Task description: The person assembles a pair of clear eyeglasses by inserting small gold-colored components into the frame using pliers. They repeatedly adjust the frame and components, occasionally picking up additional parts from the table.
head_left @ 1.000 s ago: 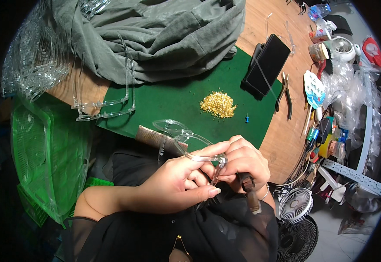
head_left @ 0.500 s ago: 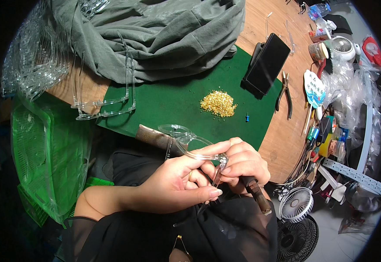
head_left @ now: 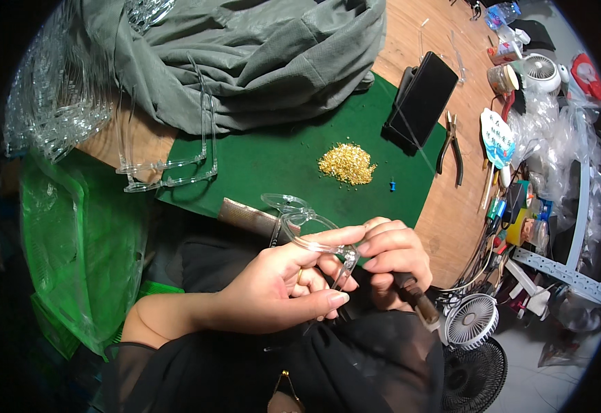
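My left hand [head_left: 276, 286] holds a clear eyeglass frame [head_left: 306, 215] above my lap. Its fingers and thumb are closed around the frame near one hinge, with a temple pointing down past the thumb. Close on the right, my right hand [head_left: 400, 258] has its fingers curled around a dark tool with a cylindrical handle [head_left: 421, 303]. The tool's tip is hidden by the hand. A pile of tiny gold-coloured metal parts [head_left: 347, 164] lies beyond both hands on a green mat [head_left: 266, 165].
Two clear frames [head_left: 169, 183] stand at the mat's left, beside grey cloth [head_left: 259, 82] and heaped clear frames [head_left: 59, 103]. A black phone [head_left: 424, 100], pliers [head_left: 450, 151] and a blue pin [head_left: 392, 184] lie right. Green basket [head_left: 73, 241] stands left; a white fan [head_left: 471, 321] right.
My right hand has drawn slightly right, away from the hinge, with its tool. My left hand still holds the eyeglass frame almost in place. The whole view has shifted a little.
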{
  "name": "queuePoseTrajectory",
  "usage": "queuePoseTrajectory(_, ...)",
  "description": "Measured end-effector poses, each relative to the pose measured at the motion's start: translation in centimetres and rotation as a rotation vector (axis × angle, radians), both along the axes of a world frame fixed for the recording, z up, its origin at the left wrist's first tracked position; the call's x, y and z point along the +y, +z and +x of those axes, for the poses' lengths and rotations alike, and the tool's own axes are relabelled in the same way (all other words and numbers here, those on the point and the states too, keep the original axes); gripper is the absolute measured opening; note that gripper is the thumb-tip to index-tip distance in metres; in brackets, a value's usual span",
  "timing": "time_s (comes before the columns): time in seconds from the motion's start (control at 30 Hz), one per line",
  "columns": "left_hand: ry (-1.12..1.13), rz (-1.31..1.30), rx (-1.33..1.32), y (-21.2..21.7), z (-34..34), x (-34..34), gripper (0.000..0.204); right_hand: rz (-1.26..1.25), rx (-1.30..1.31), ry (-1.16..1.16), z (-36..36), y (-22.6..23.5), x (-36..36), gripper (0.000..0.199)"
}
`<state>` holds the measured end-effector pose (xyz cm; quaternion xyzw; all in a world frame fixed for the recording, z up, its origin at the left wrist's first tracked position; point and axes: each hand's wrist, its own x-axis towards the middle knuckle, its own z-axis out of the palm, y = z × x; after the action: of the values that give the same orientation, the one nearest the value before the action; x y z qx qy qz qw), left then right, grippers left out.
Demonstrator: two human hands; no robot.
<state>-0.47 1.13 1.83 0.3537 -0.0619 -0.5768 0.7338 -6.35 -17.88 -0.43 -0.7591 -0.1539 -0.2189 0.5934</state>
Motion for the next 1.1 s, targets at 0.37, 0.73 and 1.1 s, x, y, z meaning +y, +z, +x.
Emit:
queuePoseTrajectory(0.37,-0.038,0.038,-0.1,-0.4,0.2,-0.2,0.064,-0.162,1.098,0.418,-1.6,3.7,-1.1,0.025)
queuePoseTrajectory(0.73,-0.015,0.076,-0.02,-1.0,0.0,-0.3,0.063,-0.313,1.068,0.31,-0.9,4.2,-0.6,0.028)
queuePoseTrajectory(1.1,0.038,0.085,-0.008,-0.9,0.7,-1.1,0.066,-0.296,1.016,0.338,-0.1,4.0,-2.2,0.03)
